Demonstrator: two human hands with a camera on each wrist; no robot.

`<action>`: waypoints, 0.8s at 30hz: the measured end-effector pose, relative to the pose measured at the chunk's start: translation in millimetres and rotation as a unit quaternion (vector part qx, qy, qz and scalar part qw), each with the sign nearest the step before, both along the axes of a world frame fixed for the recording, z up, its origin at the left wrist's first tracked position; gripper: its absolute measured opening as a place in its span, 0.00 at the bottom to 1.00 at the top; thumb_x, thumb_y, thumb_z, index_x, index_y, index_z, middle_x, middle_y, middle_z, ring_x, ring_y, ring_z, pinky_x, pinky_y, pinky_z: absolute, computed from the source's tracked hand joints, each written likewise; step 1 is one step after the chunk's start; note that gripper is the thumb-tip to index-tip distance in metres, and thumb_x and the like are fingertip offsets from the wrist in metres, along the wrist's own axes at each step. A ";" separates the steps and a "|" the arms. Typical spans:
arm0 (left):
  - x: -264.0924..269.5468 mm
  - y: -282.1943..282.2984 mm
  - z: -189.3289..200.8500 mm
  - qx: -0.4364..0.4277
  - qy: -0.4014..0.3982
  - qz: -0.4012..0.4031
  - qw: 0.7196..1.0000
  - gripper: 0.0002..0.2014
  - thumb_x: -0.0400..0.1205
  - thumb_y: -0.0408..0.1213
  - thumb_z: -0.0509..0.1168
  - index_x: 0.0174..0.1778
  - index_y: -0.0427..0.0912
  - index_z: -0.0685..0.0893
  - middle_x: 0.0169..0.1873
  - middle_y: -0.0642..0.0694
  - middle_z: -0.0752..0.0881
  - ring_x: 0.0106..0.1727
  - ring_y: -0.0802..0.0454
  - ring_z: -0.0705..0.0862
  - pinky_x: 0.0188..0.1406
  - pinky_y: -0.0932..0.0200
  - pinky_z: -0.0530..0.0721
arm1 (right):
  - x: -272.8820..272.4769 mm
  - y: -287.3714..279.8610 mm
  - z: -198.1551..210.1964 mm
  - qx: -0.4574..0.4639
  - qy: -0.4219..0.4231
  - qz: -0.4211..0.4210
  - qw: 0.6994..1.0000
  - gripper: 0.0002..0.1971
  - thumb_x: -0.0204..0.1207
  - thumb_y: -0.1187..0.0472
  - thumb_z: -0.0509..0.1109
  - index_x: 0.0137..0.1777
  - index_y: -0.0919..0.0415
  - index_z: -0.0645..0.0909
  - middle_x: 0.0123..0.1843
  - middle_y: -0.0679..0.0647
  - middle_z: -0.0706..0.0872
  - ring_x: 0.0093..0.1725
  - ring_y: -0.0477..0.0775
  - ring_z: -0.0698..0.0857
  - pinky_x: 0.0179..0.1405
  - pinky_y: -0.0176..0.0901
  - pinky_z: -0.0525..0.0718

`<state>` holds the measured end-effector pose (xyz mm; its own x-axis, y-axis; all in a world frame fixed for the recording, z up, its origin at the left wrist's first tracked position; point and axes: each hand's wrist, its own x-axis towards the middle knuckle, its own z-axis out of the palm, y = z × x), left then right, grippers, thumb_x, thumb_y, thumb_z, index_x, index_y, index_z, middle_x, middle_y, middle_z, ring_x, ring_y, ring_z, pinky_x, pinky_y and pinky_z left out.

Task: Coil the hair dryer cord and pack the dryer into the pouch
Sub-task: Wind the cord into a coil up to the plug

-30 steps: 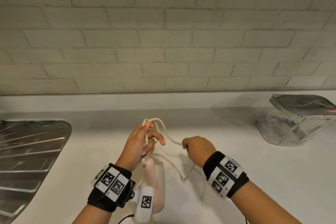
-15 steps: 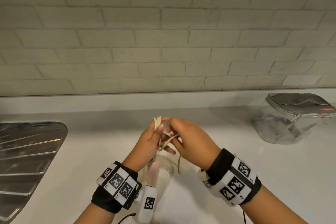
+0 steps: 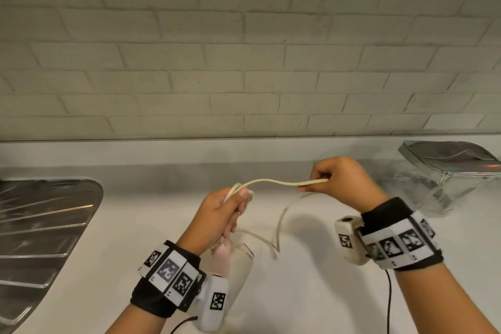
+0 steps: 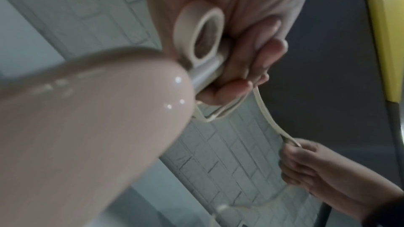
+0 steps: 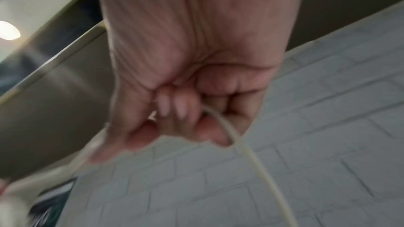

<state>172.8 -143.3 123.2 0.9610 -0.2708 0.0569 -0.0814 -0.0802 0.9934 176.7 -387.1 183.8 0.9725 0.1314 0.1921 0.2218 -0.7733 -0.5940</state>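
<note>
From the head view, the left hand (image 3: 222,214) is closed around several gathered loops of the cream cord (image 3: 273,183), together with the top of the hair dryer (image 3: 230,260), which hangs below the fist just above the counter (image 3: 311,293). The right hand (image 3: 341,184) is off to the right at about the same height, pinching the cord, so one length runs almost level between the two fists. More cord sags under that span in a slack curve down to the counter. The cord bends readily and holds a soft curve, so it looks light and limp, best held at the loops and fed by a pinch. The pouch (image 3: 447,171), clear with a silvery zip flap, stands beyond the right hand, well apart from it. The dryer's body is largely hidden behind the left wrist, and the plug end is not visible.

In the left wrist view, the fingers (image 4: 251,68) curl over the cord loops and a pale hanging ring (image 4: 201,35) at the dryer's handle end. The glossy pink shell fills the lower left, smooth and probably slippery, so the handle is the surer hold. How many loops are gathered is hard to count.

In the right wrist view, the picture is blurred; the fingertips (image 5: 174,110) are folded in on the cord, which trails away below the hand.
</note>
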 end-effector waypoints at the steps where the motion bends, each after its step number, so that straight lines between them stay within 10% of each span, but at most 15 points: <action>1: 1.8 4.8 -0.4 -0.012 0.008 0.011 1.000 0.17 0.80 0.47 0.59 0.27 0.43 0.74 0.08 0.51 0.68 0.11 0.54 0.64 0.23 0.58 0.74 | -1.2 -9.1 3.7 0.052 0.018 0.015 0.998 0.18 0.60 0.54 0.81 0.20 0.54 0.74 0.18 0.46 0.72 0.21 0.43 0.68 0.23 0.31 0.65; 7: 4.2 3.9 -1.1 -0.050 0.024 0.004 0.998 0.20 0.83 0.46 0.57 0.24 0.47 0.71 0.12 0.51 0.68 0.14 0.55 0.64 0.19 0.60 0.69 | 12.7 -26.2 -3.8 0.239 -0.019 0.019 0.971 0.10 0.78 0.60 0.64 0.37 0.51 0.83 0.22 0.43 0.77 0.23 0.41 0.73 0.27 0.29 0.73; 11: -3.4 -5.8 -1.1 -0.102 0.061 -0.046 0.992 0.20 0.79 0.51 0.59 0.23 0.46 0.68 0.17 0.50 0.65 0.14 0.57 0.60 0.15 0.65 0.64 | 22.4 -7.5 -31.5 0.025 -0.079 -0.111 0.990 0.11 0.82 0.57 0.58 0.52 0.55 0.83 0.41 0.60 0.89 0.42 0.59 0.86 0.42 0.50 0.80; 15: -11.5 -6.9 1.0 -0.117 0.051 -0.065 0.990 0.18 0.81 0.50 0.56 0.29 0.42 0.74 0.17 0.52 0.65 0.14 0.59 0.59 0.14 0.65 0.60 | 16.1 21.1 -66.3 -0.229 0.034 -0.049 0.972 0.18 0.83 0.60 0.53 0.70 0.47 0.74 0.60 0.61 0.84 0.56 0.64 0.84 0.53 0.48 0.79; 20: -8.7 -7.8 -2.9 -0.148 0.007 -0.039 0.988 0.14 0.82 0.47 0.56 0.46 0.41 0.81 0.19 0.52 0.69 0.16 0.61 0.60 0.16 0.68 0.62 | -9.3 69.8 -96.0 -0.332 0.083 0.136 0.930 0.28 0.80 0.69 0.52 0.78 0.45 0.61 0.59 0.64 0.79 0.57 0.66 0.78 0.45 0.48 0.64; 24: 1.2 -6.5 -12.5 -0.139 -0.035 0.007 0.990 0.13 0.84 0.40 0.54 0.63 0.45 0.74 0.28 0.49 0.84 0.17 0.60 0.65 0.21 0.68 0.69 | -30.4 94.6 -88.4 -0.307 0.052 0.219 0.925 0.28 0.77 0.74 0.51 0.75 0.53 0.67 0.34 0.54 0.65 0.44 0.63 0.72 0.28 0.44 0.58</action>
